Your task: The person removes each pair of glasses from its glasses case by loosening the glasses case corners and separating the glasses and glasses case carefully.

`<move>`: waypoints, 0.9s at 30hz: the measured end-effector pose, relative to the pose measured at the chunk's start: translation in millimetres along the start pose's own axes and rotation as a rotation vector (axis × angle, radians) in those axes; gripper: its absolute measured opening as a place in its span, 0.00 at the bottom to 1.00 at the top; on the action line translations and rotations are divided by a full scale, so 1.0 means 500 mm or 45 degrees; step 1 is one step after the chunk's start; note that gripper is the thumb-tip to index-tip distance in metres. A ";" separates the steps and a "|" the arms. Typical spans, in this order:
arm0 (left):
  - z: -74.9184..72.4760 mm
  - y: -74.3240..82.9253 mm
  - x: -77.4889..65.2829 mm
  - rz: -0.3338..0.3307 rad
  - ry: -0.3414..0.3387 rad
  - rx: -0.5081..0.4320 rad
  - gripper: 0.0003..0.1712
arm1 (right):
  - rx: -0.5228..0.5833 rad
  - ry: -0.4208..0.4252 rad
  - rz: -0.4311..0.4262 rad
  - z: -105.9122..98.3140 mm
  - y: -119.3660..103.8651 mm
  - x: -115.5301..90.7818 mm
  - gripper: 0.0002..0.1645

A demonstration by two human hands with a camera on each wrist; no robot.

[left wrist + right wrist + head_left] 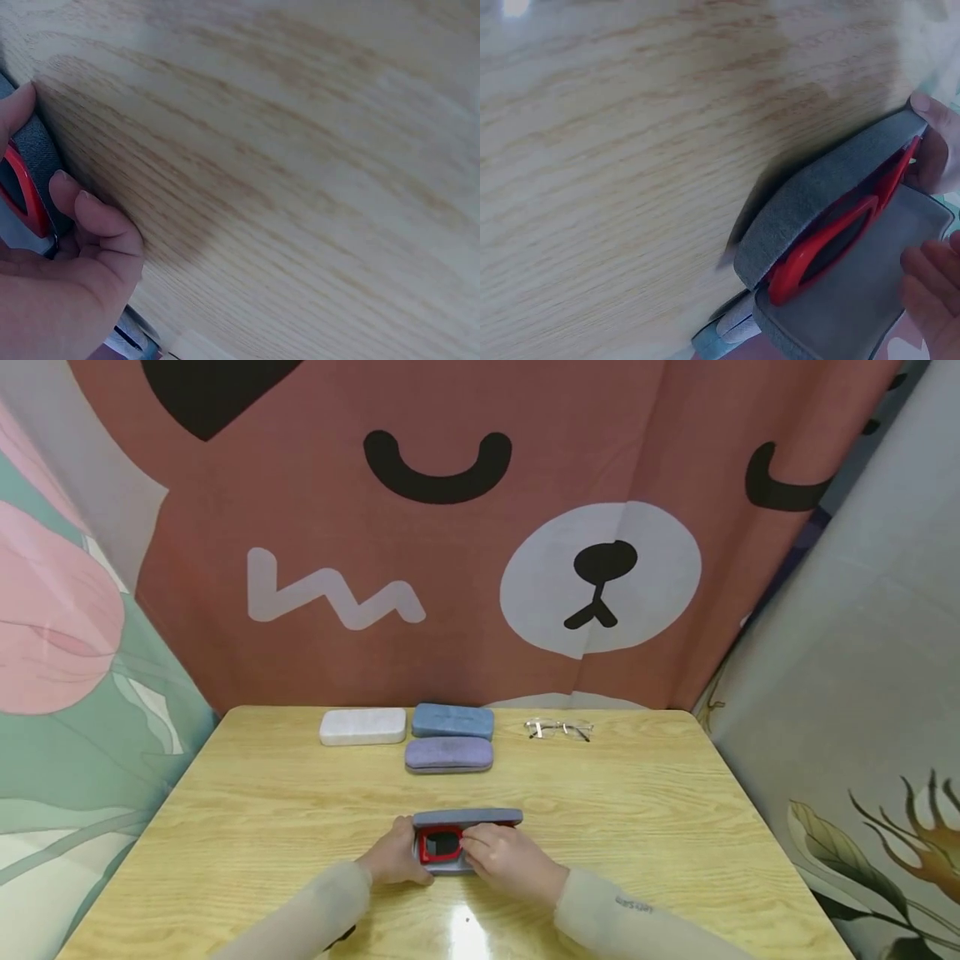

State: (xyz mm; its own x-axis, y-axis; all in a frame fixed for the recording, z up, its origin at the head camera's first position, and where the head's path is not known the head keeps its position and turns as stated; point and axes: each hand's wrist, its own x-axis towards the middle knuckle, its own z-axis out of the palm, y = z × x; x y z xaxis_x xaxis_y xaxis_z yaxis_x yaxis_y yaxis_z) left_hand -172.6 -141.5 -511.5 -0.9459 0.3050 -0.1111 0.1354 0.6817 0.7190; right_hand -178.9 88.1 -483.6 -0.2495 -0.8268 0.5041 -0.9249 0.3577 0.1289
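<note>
A blue-grey glasses case point(468, 817) stands with its lid raised near the table's front. Red-framed glasses point(802, 259) lie inside it, one dark-looking lens showing in the head view. My left hand point(393, 856) grips the left end of the case, thumb on the near side and fingers at the far side. Over the right half of the case is my right hand point(513, 860), which hides part of the glasses in the head view. In the right wrist view its fingers point(930, 285) are loosely bent in front of the lid's grey lining, with nothing seen between them.
Behind the case sit a white glasses case point(363, 727), a blue one point(453, 721) and a purple one point(448, 755). Clear-lensed glasses point(558, 727) lie to their right, near the far edge of the wooden table point(637, 793). Printed curtains point(450, 543) hang around it.
</note>
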 end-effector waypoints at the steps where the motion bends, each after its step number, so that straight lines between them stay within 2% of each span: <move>1: 0.000 0.001 -0.001 -0.002 -0.002 -0.005 0.46 | -0.005 -0.017 0.021 0.003 -0.002 0.000 0.17; 6: -0.003 0.004 -0.005 -0.014 -0.005 -0.025 0.47 | -0.074 -0.113 0.099 0.006 -0.009 0.002 0.17; 15: -0.002 0.008 -0.004 0.001 0.009 -0.014 0.46 | -0.343 -0.347 0.193 0.007 -0.027 0.014 0.16; 23: 0.000 0.007 0.002 -0.054 0.009 -0.032 0.47 | -0.606 -0.527 0.287 0.033 -0.045 0.029 0.12; 27: 0.000 0.004 0.004 -0.059 0.008 -0.014 0.47 | -0.680 -0.605 0.349 0.046 -0.052 0.036 0.10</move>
State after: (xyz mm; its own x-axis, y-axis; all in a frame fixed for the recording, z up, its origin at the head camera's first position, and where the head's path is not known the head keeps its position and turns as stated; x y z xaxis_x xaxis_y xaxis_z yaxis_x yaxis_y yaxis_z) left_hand -174.1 -139.6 -510.3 -0.9528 0.2694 -0.1400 0.0884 0.6875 0.7208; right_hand -165.7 54.0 -497.7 -0.6585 -0.7328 0.1717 -0.5781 0.6385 0.5081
